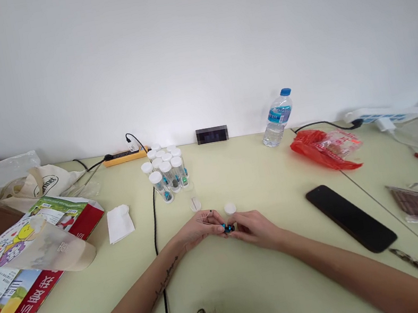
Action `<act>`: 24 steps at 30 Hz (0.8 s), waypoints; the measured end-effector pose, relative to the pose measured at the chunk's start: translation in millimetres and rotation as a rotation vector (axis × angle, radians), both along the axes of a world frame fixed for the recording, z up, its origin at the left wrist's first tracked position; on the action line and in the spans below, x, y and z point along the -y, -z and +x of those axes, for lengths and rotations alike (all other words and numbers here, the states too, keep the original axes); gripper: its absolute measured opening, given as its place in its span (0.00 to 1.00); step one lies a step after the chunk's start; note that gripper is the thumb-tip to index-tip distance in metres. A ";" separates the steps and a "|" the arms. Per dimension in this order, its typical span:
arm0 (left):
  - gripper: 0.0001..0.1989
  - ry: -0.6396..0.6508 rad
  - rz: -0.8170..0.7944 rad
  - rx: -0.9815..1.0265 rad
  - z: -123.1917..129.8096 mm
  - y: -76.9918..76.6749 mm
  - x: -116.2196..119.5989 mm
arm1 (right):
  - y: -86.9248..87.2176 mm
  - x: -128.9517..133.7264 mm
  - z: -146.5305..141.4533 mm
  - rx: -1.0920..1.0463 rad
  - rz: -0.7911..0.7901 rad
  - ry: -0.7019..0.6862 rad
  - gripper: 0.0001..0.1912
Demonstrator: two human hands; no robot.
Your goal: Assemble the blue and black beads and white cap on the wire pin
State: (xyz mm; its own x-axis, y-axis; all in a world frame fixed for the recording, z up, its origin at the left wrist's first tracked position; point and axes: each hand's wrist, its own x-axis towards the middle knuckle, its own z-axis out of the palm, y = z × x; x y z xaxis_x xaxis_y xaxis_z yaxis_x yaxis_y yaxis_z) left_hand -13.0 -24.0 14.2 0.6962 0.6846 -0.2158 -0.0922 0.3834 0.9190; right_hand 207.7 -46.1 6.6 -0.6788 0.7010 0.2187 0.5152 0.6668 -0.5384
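Note:
Both hands meet low over the middle of the table. My left hand (202, 228) is closed on a small blue and black piece (228, 227), and a thin light strand shows by its fingers. From the other side, my right hand (256, 228) pinches the same piece between thumb and fingers. Just behind them lies a white round cap (230, 208). An open clear tube (195, 203) is behind my left hand. Several clear tubes with white lids (166, 167) stand grouped farther back, with small blue, green and dark bits inside.
A water bottle (277, 117), red plastic bag (323, 151) and black phone (351, 217) are on the right. At left are a folded tissue (119, 223), a translucent cup (53, 246) and bags. A black cable (155, 225) crosses the table beneath my left forearm.

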 end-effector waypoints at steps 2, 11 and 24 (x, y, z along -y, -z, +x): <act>0.12 -0.004 -0.005 0.001 -0.4 0.1 -0.1 | -0.9 0.3 -0.6 0.001 0.001 0.003 0.14; 0.13 -0.010 0.003 -0.002 -0.5 1.0 0.4 | -1.6 0.5 -1.0 -0.012 0.018 0.004 0.13; 0.12 0.009 0.011 -0.006 -0.9 0.8 -0.5 | -2.1 0.2 -1.4 -0.022 0.031 0.003 0.15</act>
State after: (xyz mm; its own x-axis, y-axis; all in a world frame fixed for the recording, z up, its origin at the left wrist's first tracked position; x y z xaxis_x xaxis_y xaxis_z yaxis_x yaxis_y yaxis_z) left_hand -13.9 -23.4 13.4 0.7013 0.6804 -0.2125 -0.0828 0.3738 0.9238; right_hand 206.3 -46.4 8.7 -0.6717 0.6955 0.2552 0.5052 0.6820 -0.5289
